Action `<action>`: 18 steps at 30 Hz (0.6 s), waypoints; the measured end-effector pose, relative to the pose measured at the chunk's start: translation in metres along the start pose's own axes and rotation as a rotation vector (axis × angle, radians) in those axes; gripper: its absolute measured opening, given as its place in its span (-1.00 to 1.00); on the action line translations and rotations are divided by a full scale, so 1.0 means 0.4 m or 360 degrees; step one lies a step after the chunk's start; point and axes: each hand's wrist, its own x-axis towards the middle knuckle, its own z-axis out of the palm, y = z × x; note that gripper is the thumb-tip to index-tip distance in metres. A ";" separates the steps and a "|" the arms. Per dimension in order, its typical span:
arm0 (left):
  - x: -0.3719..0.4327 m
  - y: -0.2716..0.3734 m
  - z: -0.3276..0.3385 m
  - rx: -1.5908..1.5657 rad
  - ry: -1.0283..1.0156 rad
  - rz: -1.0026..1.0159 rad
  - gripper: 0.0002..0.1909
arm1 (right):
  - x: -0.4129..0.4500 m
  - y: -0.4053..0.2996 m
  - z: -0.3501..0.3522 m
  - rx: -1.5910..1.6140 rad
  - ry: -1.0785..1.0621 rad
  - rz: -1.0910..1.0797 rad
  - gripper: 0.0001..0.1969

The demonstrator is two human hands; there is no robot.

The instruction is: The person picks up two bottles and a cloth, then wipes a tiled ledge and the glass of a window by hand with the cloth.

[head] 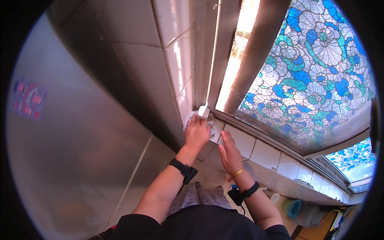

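Observation:
My left hand (196, 133) presses flat on a crumpled whitish cloth (212, 123) in the corner of a tiled window sill (240, 140), against the tiled wall. Some of the cloth shows at both sides of the hand. Just beyond its fingertips hangs a small white plastic piece (203, 112) at the lower end of a white cord (213, 57). My right hand (231, 154) is to the right, near the sill's front edge, with its thumb apart from its fingers and nothing held.
A grey, glossy refrigerator-like panel (90, 135) with a sticker (28, 99) fills the left. Windows with blue floral film (312, 75) stand at the right above the sill. A bin with a blue liner (292, 208) is low at right, near a grey gas cylinder (310, 214).

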 end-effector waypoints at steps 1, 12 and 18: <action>-0.011 0.006 0.000 0.0026 0.0023 -0.0009 -0.52 | -0.005 0.002 -0.005 -0.0001 0.0007 0.0006 -0.46; -0.096 0.049 -0.019 -0.0066 0.0063 0.0176 -0.54 | -0.026 0.021 -0.043 0.0039 -0.0038 0.0041 -0.44; -0.017 0.057 -0.028 -0.0099 -0.0162 0.0069 -0.53 | -0.045 0.042 -0.045 0.0025 -0.0022 0.0051 -0.45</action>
